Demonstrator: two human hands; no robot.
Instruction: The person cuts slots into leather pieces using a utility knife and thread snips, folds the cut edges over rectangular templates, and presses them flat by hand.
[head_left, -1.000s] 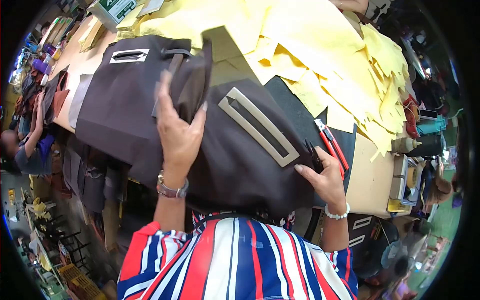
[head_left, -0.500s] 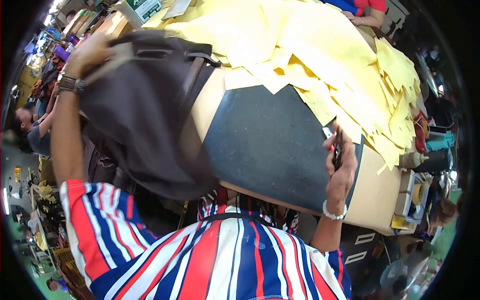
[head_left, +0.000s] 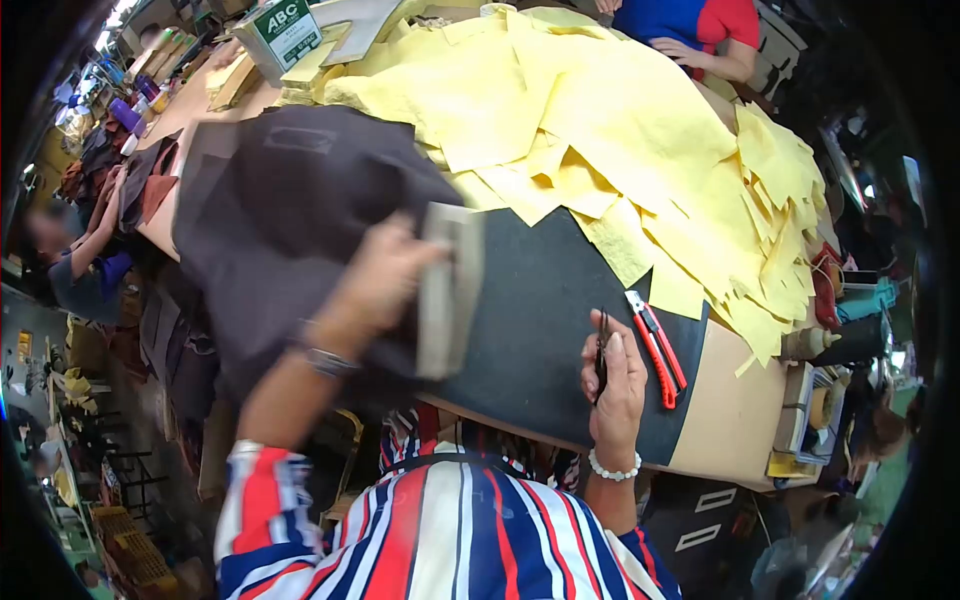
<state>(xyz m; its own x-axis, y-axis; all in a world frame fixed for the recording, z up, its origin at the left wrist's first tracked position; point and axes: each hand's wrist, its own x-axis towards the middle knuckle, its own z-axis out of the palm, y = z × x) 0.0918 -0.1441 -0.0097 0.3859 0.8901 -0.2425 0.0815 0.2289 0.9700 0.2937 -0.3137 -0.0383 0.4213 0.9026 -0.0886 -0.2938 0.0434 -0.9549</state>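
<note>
My left hand [head_left: 385, 268], blurred by motion, grips the pale edge strip [head_left: 448, 295] of a large dark brown piece of leather or cloth [head_left: 300, 210]. The brown piece drapes over the left of the table and hangs past its front edge. My right hand [head_left: 617, 385] is closed around slim black thread snips [head_left: 601, 355], their tips pointing away from me; the fingers partly hide them. Just right of that hand, a red utility knife [head_left: 657, 350] lies on the black cutting mat [head_left: 535, 330].
Yellow sheets [head_left: 600, 110] are heaped across the table's back. A green-and-white can [head_left: 283, 35] stands back left. Bins [head_left: 805, 410] sit at the right edge. One co-worker in red and blue [head_left: 690, 30] stands opposite; another person [head_left: 80, 275] works at left.
My left hand has swept right and nearer to me with the brown piece's edge. My right hand has shifted left, nearer to me; the knife, earlier at that hand, now lies apart on the mat.
</note>
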